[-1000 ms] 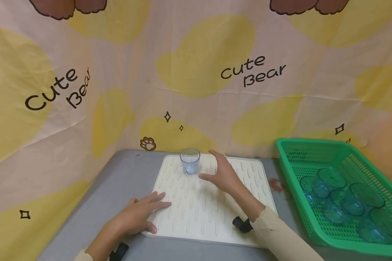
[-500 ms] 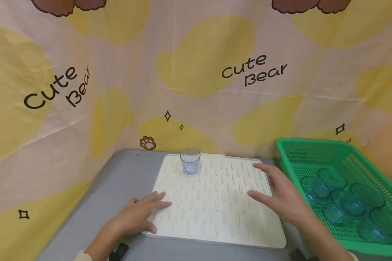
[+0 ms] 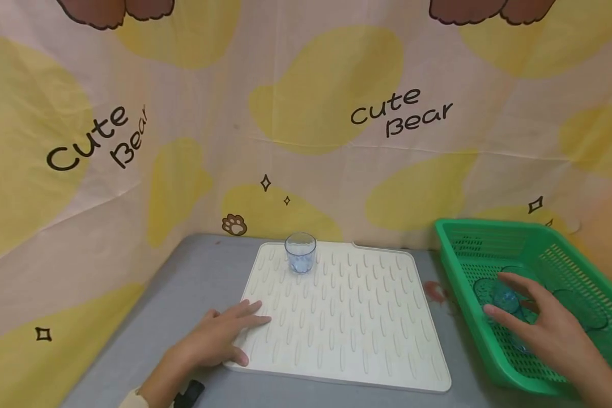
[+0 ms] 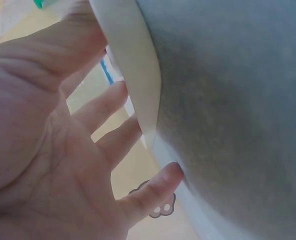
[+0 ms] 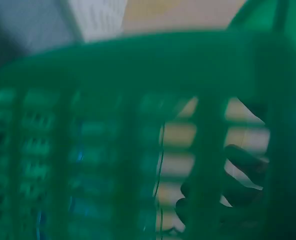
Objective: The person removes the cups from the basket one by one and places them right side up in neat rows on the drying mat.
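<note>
My left hand (image 3: 214, 340) rests with spread fingers on the left edge of a white ridged drying mat (image 3: 347, 323). In the left wrist view, the thumb and fingers lie along the pale mat edge (image 4: 134, 65). On the mat, near its back left, stands a clear bluish drinking glass (image 3: 301, 258). My right hand (image 3: 551, 331) is over the green plastic basket (image 3: 456, 283), thumb and fingers parted above several similar glasses (image 3: 583, 311). Contact with a glass cannot be made out. The basket wall (image 5: 153, 60) covers most of the right wrist view, with fingers (image 5: 243, 165) showing through its slots.
The grey tabletop (image 3: 194, 283) extends left of the mat and in front of it. A printed cloth (image 3: 306, 113) hangs as a wall behind and at the left. The basket's raised sides stand right of the mat, with a narrow strip of table between.
My right hand has moved from beside the glass on the mat, rightward across the mat, to over the basket. The left hand and the glass on the mat have stayed put.
</note>
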Tool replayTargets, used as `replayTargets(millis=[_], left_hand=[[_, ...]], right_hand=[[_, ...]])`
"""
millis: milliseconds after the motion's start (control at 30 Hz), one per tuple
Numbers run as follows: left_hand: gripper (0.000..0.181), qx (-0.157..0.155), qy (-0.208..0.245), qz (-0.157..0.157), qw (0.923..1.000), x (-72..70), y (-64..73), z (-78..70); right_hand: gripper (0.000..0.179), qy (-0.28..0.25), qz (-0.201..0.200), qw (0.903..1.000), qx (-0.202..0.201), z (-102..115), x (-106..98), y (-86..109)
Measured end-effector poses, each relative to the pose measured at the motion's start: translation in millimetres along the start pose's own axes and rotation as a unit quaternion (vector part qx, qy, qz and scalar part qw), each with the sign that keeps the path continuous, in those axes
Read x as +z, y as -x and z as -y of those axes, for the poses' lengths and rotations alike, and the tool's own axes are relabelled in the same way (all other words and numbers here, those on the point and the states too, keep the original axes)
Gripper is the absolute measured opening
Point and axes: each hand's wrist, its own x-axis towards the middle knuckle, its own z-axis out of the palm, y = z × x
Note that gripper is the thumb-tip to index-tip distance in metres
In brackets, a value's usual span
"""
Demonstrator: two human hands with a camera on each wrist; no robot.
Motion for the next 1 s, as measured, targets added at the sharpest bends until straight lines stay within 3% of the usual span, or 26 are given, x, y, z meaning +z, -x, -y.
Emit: replayTargets(millis=[133,267,433,633,733,900,1000], left_hand=[[0.081,-0.004,0.0,-0.001,1.0,-1.5,1.8,-0.6],[0.082,0.006,0.001,-0.001,1.0,-2.1,2.4,-0.7],[0.081,0.004,0.005,0.004,1.0,-1.7,1.9,-1.2],[0.081,0.002,0.001,0.003,1.0,-1.5,-0.8,-2.4],[0.081,0.0,0.002,0.001,1.0,-2.0,-1.3,-3.0],[0.08,0.0,-0.002,0.004,1.0,-2.3,-0.7,-3.2],[0.079,0.0,-0.005,0.006,1.0,-1.8,0.5,-2.8]], right_hand=[[0.087,0.025,0.019,0.9994,0.013,-27,-12,-2.7],[0.086,0.014,-0.002,0.9998,0.016,-52,-21,-2.8],[0.09,0.017,-0.032,0.9991,0.022,-86,-15,-3.3],[0.108,0.052,0.003,0.9983,0.025,-122,-4,-10.7],[0.112,0.065,0.015,0.9976,0.021,-122,-5,-11.5],[0.105,0.113,0.045,0.9925,0.011,-97,-16,-7.7],[0.101,0.143,0.043,0.9888,-0.002,-85,-19,-5.8]])
